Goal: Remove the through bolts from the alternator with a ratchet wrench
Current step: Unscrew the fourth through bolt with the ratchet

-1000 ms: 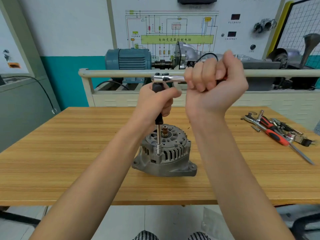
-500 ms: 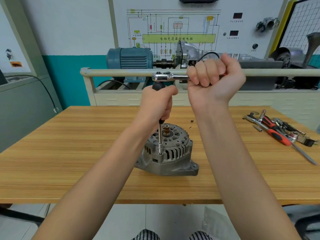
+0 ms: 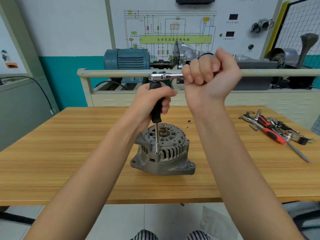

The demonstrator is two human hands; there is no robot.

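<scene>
A wooden surface [image 3: 69,170] stretches in front of me, and the alternator [image 3: 163,153] sits at its middle, shaft end up, resting on its flat mounting ears. It is a ribbed cast-metal housing that looks heavy and rigid, so I judge it will stay put under moderate torque but could twist or slide on the smooth wood if I pull hard. The vented ribs look awkward to take hold of; the solid lower body seems the better place to steady it.

A ratchet wrench [image 3: 164,76] rides level above it, its chrome head atop a black-handled extension [image 3: 156,110] that stands upright. The extension's thin steel shank ends in a small socket seated on a through bolt [image 3: 157,153] at the housing's near rim.

My right hand [image 3: 210,78] is a tight fist wrapped fully around the ratchet handle. My left hand [image 3: 152,103] curls its fingers [image 3: 165,106] around the black grip, keeping the extension vertical.
</scene>
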